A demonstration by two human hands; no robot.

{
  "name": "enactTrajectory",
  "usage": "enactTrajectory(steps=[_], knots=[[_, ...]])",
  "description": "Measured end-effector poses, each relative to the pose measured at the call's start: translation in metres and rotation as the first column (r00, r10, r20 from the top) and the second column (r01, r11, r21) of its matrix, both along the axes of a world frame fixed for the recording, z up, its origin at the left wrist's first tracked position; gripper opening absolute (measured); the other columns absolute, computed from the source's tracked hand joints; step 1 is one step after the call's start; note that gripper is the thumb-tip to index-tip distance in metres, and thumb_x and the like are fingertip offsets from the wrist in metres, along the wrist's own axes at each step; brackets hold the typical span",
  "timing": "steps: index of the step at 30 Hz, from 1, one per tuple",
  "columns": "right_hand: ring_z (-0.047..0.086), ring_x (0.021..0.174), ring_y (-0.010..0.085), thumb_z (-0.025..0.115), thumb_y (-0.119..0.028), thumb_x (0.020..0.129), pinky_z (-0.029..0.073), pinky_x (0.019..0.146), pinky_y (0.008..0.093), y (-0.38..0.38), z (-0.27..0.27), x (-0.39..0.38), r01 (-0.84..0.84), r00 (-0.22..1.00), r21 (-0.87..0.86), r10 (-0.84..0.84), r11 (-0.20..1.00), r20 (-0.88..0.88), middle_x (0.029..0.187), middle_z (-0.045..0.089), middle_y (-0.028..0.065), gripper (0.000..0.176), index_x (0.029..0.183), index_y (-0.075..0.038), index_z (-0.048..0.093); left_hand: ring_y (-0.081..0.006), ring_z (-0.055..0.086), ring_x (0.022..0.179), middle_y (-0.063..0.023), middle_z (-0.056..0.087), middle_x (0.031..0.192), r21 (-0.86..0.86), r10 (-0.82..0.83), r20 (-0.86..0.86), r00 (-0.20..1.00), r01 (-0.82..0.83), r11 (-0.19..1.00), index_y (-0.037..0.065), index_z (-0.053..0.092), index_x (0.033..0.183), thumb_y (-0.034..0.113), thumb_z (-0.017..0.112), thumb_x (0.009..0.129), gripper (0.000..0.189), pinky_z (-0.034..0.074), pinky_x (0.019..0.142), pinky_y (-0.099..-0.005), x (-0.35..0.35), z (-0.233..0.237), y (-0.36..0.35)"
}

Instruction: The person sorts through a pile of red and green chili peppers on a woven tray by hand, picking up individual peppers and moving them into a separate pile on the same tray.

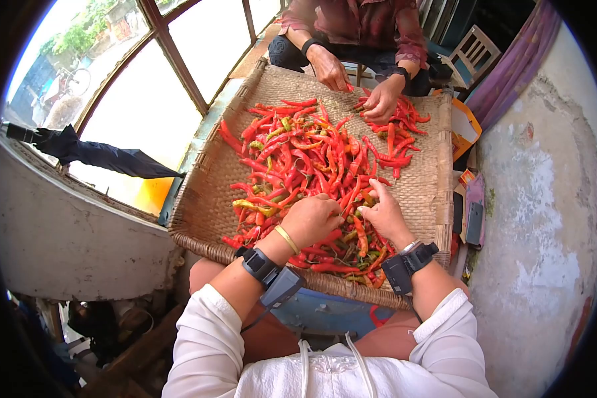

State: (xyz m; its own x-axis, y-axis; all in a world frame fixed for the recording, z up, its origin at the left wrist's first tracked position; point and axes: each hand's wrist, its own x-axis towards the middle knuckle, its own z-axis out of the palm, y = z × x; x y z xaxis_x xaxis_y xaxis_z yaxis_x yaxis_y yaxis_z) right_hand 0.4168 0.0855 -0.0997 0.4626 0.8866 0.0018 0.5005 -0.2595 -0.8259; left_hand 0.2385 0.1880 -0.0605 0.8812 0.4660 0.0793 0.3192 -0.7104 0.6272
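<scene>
Red chili peppers [298, 159], some green or yellowish, lie heaped on a large woven tray [209, 192]. Over the near part of the heap, my left hand [312, 220] has its fingers pinched together; what they hold is too small to name. Close by on the right, my right hand [385, 213] is curled above the peppers, thumb and fingers bent inward, and its fingertips hold something I cannot make out. Both wrists carry dark strapped devices. The two hands are a short gap apart, with stems and greenish peppers between and below them.
Across the tray, a co-worker's hands [385, 99] are at a smaller group of peppers. A folded umbrella [113, 154] lies along the window at the left. A wooden chair [472, 56], a phone [474, 222] and a rough wall [544, 219] are on the right.
</scene>
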Motion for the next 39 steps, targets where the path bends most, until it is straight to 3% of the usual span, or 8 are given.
enactTrajectory(steps=[3,11,13,21,23,25,28,39], knots=[[0.057,0.068,0.0260,0.066,-0.012,0.066,0.046,0.067,0.0354,-0.002,-0.004,0.004,-0.103,0.957,0.096,0.073,0.990,0.282,0.085,0.058,0.0111,0.031,0.095,-0.003,0.059,-0.0298,0.058,0.076,-0.0132,0.059,0.082,-0.007,-0.058,0.016,0.998,0.058,0.998,0.004,0.062,0.085,0.021,0.062,0.074,0.020,0.047,0.068,-0.0375,0.001,-0.004,0.000],[0.052,0.058,0.0080,0.060,-0.005,0.076,0.041,0.052,0.0222,-0.012,0.078,-0.019,-0.145,0.974,0.226,0.180,0.963,-0.140,0.069,0.054,0.0017,0.005,0.080,-0.002,0.060,-0.0300,0.059,0.074,-0.0129,0.060,0.078,-0.046,-0.036,0.244,0.969,0.048,0.998,0.006,0.059,0.094,0.020,0.062,0.074,0.025,0.047,0.067,-0.0390,0.002,0.005,-0.007],[0.047,0.053,0.0037,0.057,-0.005,0.081,0.038,0.048,0.0186,-0.015,0.082,-0.012,-0.125,0.948,0.184,0.172,0.975,-0.269,0.068,0.052,-0.0012,0.006,0.082,-0.001,0.060,-0.0310,0.059,0.069,-0.0135,0.061,0.073,-0.238,-0.145,0.009,0.989,0.143,0.961,0.005,0.060,0.091,0.021,0.061,0.075,0.023,0.047,0.064,-0.0396,0.001,0.014,-0.006],[0.056,0.060,0.0094,0.057,-0.013,0.084,0.046,0.054,0.0224,-0.007,0.085,0.026,0.622,0.513,0.251,-0.143,0.742,-0.847,0.071,0.054,0.0018,0.025,0.105,0.002,0.057,-0.0304,0.059,0.065,-0.0136,0.060,0.067,-0.015,-0.156,-0.030,0.987,0.156,0.988,0.007,0.061,0.087,0.021,0.058,0.076,0.018,0.047,0.060,-0.0393,-0.001,0.003,-0.004],[0.058,0.069,0.0107,0.057,-0.013,0.083,0.047,0.059,0.0233,-0.014,0.063,0.036,0.552,0.517,0.196,-0.148,0.811,-0.843,0.073,0.056,0.0022,0.036,0.115,0.002,0.051,-0.0307,0.059,0.065,-0.0137,0.060,0.067,-0.002,-0.164,-0.028,0.986,0.164,0.986,0.008,0.061,0.088,0.022,0.058,0.076,0.018,0.047,0.060,-0.0398,-0.002,0.002,-0.005],[0.061,0.076,0.0189,0.061,-0.018,0.078,0.049,0.064,0.0304,-0.014,0.049,0.039,-0.033,0.979,-0.141,0.003,0.990,-0.205,0.079,0.060,0.0093,0.047,0.118,0.000,0.046,-0.0314,0.060,0.070,-0.0139,0.061,0.071,-0.032,-0.156,-0.115,0.981,0.153,0.988,0.007,0.063,0.083,0.024,0.059,0.074,0.019,0.047,0.064,-0.0412,-0.001,0.003,-0.006],[0.060,0.082,0.0297,0.066,-0.024,0.072,0.048,0.070,0.0388,-0.015,0.047,0.020,-0.143,0.862,-0.588,0.392,0.796,0.321,0.086,0.061,0.0180,0.054,0.118,-0.002,0.046,-0.0312,0.060,0.071,-0.0139,0.061,0.072,-0.012,-0.153,-0.147,0.977,0.153,0.988,0.008,0.063,0.083,0.024,0.058,0.075,0.019,0.047,0.065,-0.0413,-0.001,0.003,-0.006],[0.058,0.064,0.0281,0.066,-0.016,0.067,0.046,0.060,0.0380,-0.015,0.021,-0.002,-0.269,0.919,-0.402,0.358,0.875,0.163,0.067,0.058,0.0122,0.061,0.124,-0.011,0.042,-0.0322,0.059,0.065,-0.0154,0.060,0.068,-0.118,-0.211,0.038,0.977,0.214,0.970,0.006,0.061,0.088,0.019,0.057,0.076,0.018,0.047,0.060,-0.0400,-0.001,-0.005,-0.010]])
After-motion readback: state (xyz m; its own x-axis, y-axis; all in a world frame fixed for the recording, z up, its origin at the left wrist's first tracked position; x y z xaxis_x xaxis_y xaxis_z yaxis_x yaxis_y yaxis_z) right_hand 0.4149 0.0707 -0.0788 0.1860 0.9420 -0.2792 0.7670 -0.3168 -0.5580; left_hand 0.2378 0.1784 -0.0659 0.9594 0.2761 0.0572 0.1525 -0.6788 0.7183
